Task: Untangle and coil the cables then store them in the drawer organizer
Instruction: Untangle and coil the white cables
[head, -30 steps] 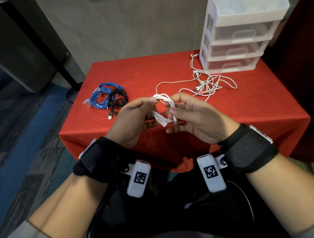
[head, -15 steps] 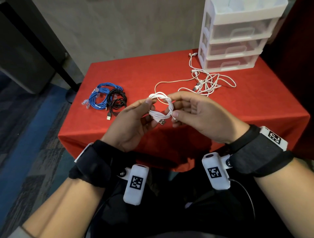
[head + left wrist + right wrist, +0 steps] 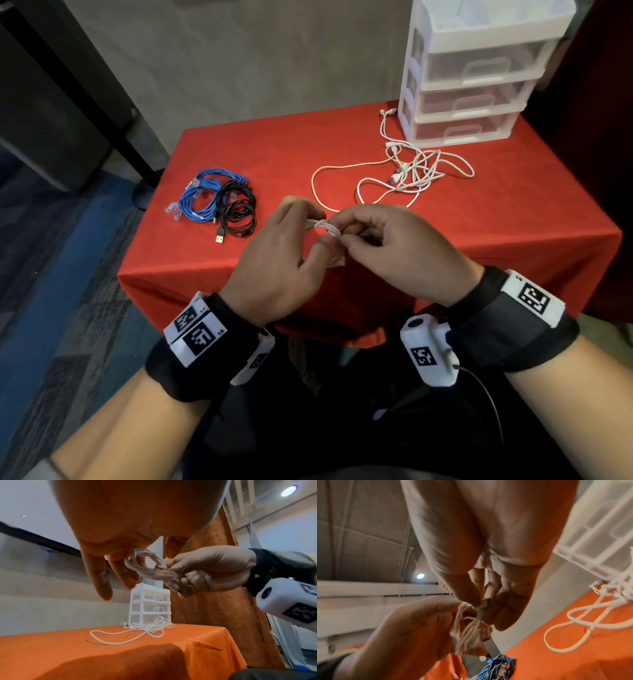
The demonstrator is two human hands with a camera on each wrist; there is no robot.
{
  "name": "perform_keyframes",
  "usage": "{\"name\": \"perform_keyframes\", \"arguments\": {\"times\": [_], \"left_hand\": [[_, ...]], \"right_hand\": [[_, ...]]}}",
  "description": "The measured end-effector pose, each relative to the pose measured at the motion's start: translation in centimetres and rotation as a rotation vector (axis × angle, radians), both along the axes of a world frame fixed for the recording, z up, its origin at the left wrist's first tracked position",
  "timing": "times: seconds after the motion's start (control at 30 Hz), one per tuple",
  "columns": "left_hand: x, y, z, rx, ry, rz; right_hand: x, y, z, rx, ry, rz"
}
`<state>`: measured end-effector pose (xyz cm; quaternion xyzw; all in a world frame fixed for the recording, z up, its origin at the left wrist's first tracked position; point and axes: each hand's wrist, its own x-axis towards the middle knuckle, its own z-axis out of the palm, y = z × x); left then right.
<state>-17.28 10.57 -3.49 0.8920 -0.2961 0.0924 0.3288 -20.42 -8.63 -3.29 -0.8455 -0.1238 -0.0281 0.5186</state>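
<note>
On the red table [image 3: 342, 144], at its left side, a blue cable coil [image 3: 202, 195] and a black cable coil [image 3: 238, 212] are lying touching. Above the near edge, the left hand [image 3: 277, 263] is pinching a small white cable coil [image 3: 323, 228], and the right hand [image 3: 394, 250] is gripping its other end with curled fingers. Farther right, tangled white cables [image 3: 411, 171] are sprawling just before the closed drawer organizer [image 3: 472, 78].
</note>
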Motion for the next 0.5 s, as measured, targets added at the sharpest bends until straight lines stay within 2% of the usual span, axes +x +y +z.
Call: {"name": "perform_keyframes", "arguments": {"times": [0.07,0.23,0.43,0.5], "left_hand": [[-0.4,-0.1,0.0,0.027,0.016,0.005],[0.1,-0.2,0.3,-0.169,0.115,0.036],[0.3,-1.0,0.7,-0.443,0.474,0.088],[0.0,-1.2,0.7,-0.472,0.52,0.101]], "right_hand": [[0.0,-0.1,0.4,-0.048,-0.011,0.007],[-0.1,0.2,0.7,-0.069,-0.067,-0.033],[-0.2,0.6,0.1,0.022,-0.047,-0.055],[-0.3,0.4,0.2,0.029,-0.051,-0.086]]}}
